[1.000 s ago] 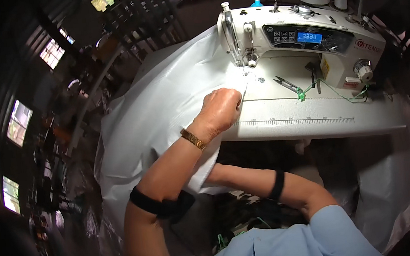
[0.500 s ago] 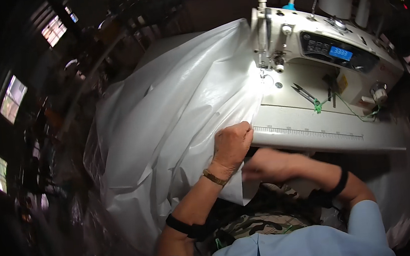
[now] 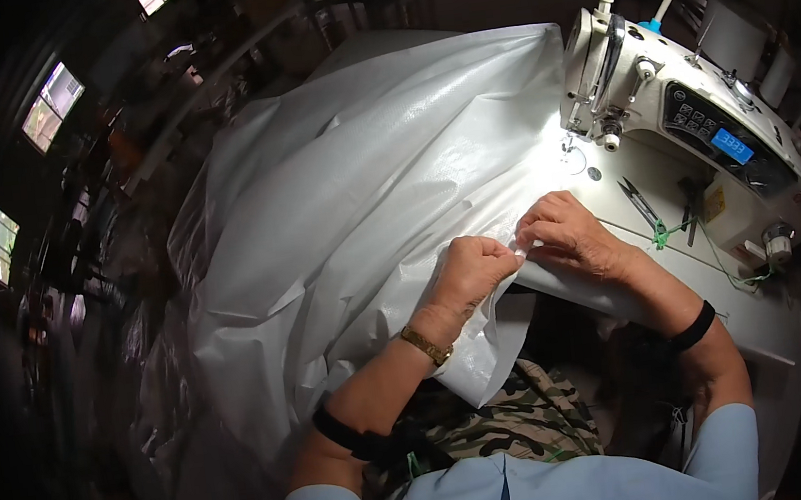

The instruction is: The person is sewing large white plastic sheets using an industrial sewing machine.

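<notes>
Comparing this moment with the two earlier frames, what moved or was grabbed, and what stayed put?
The left hand drew back from beside the needle toward the table's near edge. The right hand, earlier low under the sheet, came up to meet it; both now pinch the edge of the white plastic sheet, fingertips touching. The sewing machine and the snips on its bed stayed in place.
</notes>
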A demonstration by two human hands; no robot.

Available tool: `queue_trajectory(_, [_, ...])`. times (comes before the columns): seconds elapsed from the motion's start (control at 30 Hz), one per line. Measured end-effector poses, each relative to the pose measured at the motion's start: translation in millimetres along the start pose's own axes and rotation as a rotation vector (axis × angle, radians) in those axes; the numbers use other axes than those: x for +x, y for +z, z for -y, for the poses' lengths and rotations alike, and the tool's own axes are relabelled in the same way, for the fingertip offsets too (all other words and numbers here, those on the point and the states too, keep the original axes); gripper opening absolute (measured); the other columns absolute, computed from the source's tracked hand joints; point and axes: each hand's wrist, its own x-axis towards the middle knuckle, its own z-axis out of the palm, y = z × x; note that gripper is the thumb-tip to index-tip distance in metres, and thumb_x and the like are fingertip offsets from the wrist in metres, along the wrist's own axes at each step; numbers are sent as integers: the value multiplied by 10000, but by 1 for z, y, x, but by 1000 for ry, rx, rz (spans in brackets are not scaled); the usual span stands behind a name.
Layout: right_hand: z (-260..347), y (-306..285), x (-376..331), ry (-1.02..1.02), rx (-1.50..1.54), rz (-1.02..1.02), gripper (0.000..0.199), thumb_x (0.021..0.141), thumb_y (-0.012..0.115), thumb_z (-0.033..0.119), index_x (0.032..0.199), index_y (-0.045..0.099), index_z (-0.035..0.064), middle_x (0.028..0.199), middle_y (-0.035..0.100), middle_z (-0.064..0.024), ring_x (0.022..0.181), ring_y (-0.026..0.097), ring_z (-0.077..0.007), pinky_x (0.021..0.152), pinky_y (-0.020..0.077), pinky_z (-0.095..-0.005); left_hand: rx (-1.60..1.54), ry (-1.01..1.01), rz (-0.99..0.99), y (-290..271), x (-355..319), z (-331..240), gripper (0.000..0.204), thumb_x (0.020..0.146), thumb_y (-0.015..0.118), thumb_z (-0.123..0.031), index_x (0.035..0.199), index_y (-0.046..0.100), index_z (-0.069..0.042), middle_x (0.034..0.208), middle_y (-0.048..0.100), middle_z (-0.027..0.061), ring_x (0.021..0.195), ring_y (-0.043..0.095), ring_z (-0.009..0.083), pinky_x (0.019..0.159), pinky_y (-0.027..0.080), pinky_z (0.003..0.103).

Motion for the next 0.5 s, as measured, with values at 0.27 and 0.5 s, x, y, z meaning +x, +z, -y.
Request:
queue_trajectory(0.27, [-5,-1,2,-116,12,-20,167,760,745,125,918,691,132,951,616,-8,922,586,-213,841,422,-365,-129,-142,77,-1,-9,0,169,849,761,-122,854,668,20,666,597,-6,606,531,57,550,423,208])
queue_trajectory(0.5, [-5,-4,-1,-119,-65,29,137,802,667,135,937,670,121,937,601,-22,927,568,-204,842,423,-351,718,648,-272,27,-36,-21,373,780,749,-80,1076,523,-54,951,607,131,851,631,323,738,498,405])
